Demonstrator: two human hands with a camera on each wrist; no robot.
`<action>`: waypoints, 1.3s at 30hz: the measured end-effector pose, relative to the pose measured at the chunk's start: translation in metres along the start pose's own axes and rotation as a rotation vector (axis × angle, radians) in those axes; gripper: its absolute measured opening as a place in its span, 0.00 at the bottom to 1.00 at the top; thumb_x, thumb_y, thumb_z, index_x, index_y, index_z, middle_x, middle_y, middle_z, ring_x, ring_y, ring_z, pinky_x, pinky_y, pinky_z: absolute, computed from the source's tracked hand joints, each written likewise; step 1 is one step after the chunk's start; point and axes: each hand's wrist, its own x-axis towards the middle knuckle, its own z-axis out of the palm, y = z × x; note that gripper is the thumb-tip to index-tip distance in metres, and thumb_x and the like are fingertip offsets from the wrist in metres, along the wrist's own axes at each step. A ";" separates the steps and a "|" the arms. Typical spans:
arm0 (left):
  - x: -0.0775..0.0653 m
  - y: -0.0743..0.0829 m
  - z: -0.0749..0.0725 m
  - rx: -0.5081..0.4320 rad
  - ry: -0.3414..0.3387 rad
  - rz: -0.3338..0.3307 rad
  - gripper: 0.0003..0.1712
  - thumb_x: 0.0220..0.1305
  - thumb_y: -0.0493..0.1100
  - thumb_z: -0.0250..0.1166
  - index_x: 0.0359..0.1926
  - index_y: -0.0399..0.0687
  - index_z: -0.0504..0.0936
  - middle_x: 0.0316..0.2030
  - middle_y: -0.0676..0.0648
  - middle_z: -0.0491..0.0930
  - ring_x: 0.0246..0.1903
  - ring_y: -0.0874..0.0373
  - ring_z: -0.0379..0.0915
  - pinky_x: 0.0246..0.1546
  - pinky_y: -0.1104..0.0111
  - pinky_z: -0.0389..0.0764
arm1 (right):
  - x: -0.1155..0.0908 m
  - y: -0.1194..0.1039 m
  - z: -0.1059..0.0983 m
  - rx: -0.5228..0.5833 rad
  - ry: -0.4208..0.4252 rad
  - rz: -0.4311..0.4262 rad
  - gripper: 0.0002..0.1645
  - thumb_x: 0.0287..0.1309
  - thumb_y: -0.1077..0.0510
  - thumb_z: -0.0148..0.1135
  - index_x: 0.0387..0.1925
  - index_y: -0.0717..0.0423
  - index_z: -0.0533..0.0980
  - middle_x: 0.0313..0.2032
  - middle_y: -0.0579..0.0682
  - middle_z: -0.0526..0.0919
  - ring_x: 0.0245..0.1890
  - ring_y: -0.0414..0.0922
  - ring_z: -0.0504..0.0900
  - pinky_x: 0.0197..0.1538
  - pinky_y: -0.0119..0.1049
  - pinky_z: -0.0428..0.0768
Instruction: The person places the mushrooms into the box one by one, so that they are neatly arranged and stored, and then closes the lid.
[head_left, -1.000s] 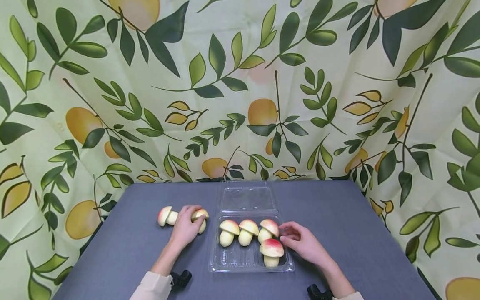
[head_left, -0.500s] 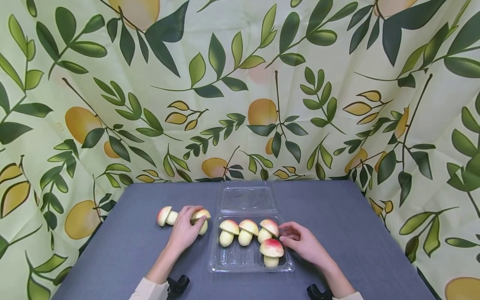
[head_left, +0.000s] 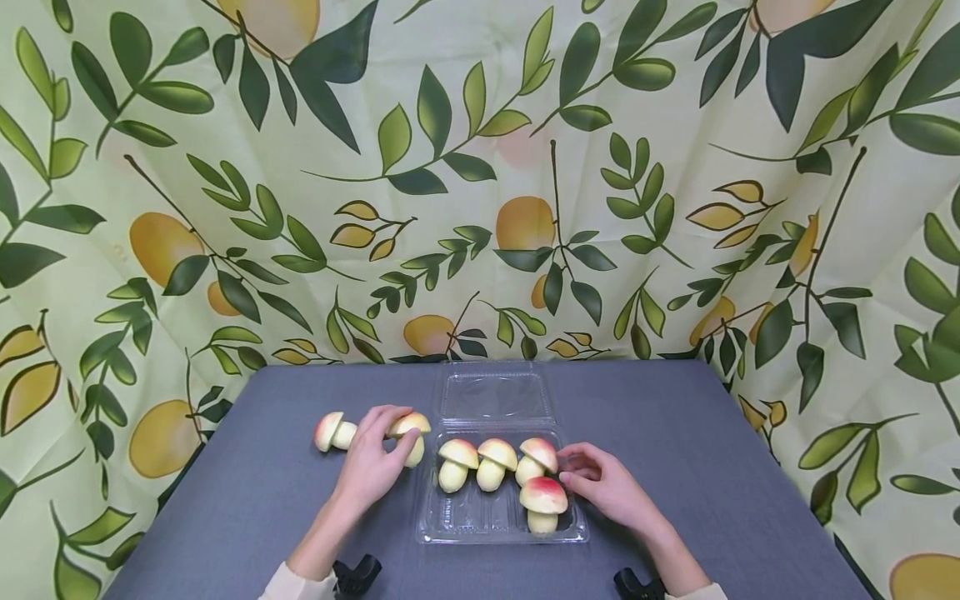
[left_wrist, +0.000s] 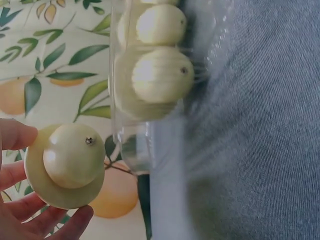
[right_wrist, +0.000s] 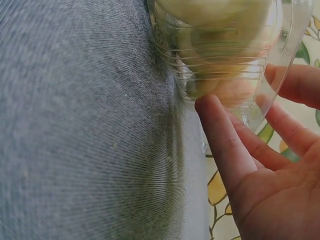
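Note:
My left hand pinches a toy mushroom with a pale stem and a yellow-red cap, just left of the clear plastic box. In the left wrist view this mushroom shows its stem end with a small dark spot, thumb and fingers around the cap rim. Inside the box, toy mushrooms stand in a back row, and a redder one sits front right. My right hand touches the box's right side; in the right wrist view the thumb rests against its ribbed wall.
Another toy mushroom lies on its side on the grey tabletop, left of the left hand. The box's hinged lid lies folded back behind it. A leaf-and-fruit patterned cloth surrounds the table.
My left hand has moved slightly to the right with the toy mushroom, closer to the box's left edge. The right hand and the mushrooms in the box have stayed in place.

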 end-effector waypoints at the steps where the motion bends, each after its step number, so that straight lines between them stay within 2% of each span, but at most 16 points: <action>1: 0.000 0.002 0.000 0.002 0.003 0.012 0.19 0.61 0.40 0.74 0.53 0.43 0.85 0.50 0.45 0.80 0.49 0.49 0.76 0.46 0.55 0.79 | 0.000 0.000 0.000 0.000 0.000 -0.001 0.23 0.65 0.60 0.67 0.58 0.66 0.74 0.48 0.59 0.83 0.46 0.51 0.84 0.43 0.33 0.84; 10: -0.005 0.019 0.004 -0.016 0.021 0.115 0.18 0.60 0.39 0.75 0.52 0.44 0.85 0.49 0.48 0.80 0.51 0.51 0.76 0.47 0.58 0.80 | 0.000 0.000 0.000 0.002 -0.004 0.012 0.24 0.66 0.60 0.67 0.59 0.66 0.73 0.48 0.59 0.83 0.46 0.51 0.84 0.43 0.34 0.84; 14: -0.008 0.026 0.008 -0.030 -0.005 0.121 0.18 0.61 0.40 0.74 0.52 0.45 0.85 0.51 0.49 0.80 0.53 0.51 0.76 0.49 0.55 0.79 | 0.000 -0.001 0.000 -0.004 -0.002 0.014 0.24 0.66 0.59 0.67 0.59 0.66 0.73 0.48 0.59 0.83 0.46 0.51 0.84 0.43 0.33 0.84; 19: -0.014 0.032 0.012 -0.053 -0.035 0.125 0.18 0.62 0.41 0.74 0.52 0.46 0.85 0.51 0.50 0.80 0.52 0.54 0.76 0.48 0.59 0.80 | -0.001 -0.001 0.000 -0.010 -0.003 0.012 0.24 0.65 0.59 0.67 0.58 0.66 0.74 0.48 0.59 0.83 0.46 0.51 0.84 0.43 0.33 0.83; 25: -0.018 0.038 0.018 -0.064 -0.046 0.177 0.17 0.61 0.42 0.74 0.51 0.47 0.85 0.50 0.52 0.80 0.52 0.55 0.76 0.50 0.59 0.80 | -0.001 0.000 0.000 -0.002 0.000 0.004 0.24 0.65 0.60 0.67 0.58 0.66 0.74 0.48 0.59 0.83 0.46 0.51 0.84 0.43 0.33 0.83; 33: -0.026 0.044 0.030 -0.086 -0.093 0.204 0.17 0.61 0.42 0.74 0.51 0.48 0.85 0.50 0.52 0.80 0.52 0.56 0.77 0.52 0.59 0.80 | 0.000 0.001 0.001 0.007 0.001 0.004 0.24 0.65 0.60 0.67 0.58 0.67 0.73 0.48 0.59 0.83 0.46 0.51 0.84 0.43 0.33 0.83; 39: -0.031 0.051 0.037 -0.098 -0.144 0.196 0.17 0.60 0.42 0.74 0.50 0.47 0.84 0.49 0.50 0.80 0.50 0.57 0.76 0.52 0.60 0.80 | 0.000 0.001 0.001 0.009 0.004 0.004 0.24 0.65 0.60 0.67 0.58 0.66 0.73 0.48 0.59 0.83 0.46 0.50 0.84 0.43 0.33 0.84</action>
